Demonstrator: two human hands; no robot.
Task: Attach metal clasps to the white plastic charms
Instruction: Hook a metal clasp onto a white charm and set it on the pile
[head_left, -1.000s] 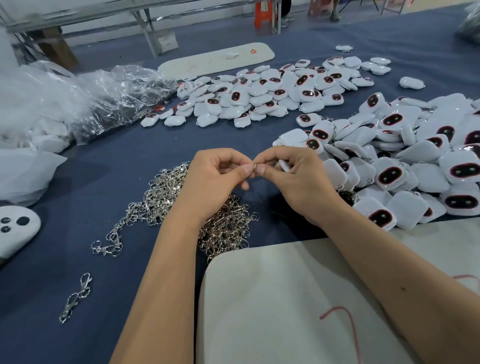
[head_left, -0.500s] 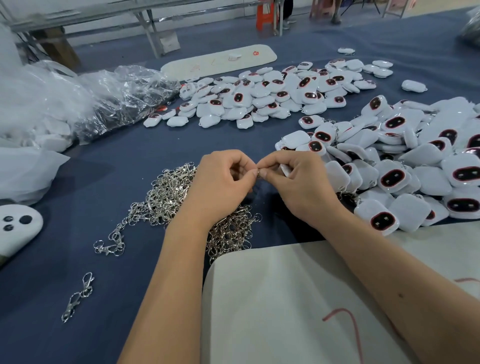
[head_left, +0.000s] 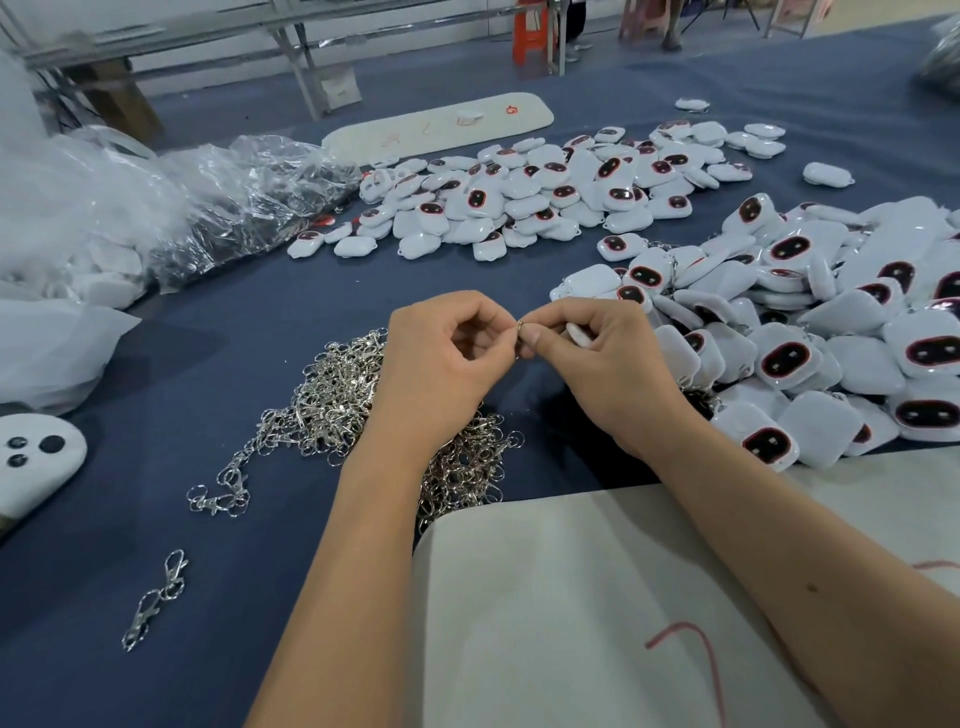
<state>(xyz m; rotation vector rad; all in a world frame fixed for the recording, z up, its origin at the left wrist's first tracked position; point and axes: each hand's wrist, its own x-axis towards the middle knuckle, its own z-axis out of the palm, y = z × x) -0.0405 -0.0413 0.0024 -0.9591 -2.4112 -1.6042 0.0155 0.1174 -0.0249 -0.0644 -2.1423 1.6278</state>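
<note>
While your left hand (head_left: 441, 358) pinches the clasp ring (head_left: 520, 326) above the clasp pile (head_left: 332, 395), your right hand (head_left: 597, 358) clamps a white charm (head_left: 577, 334), fingertips meeting, probably to align ring and loop.

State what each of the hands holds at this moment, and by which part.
The right hand grips a white charm, mostly hidden in its fingers. The left hand pinches a small metal ring at the fingertips, where both hands meet.
</note>
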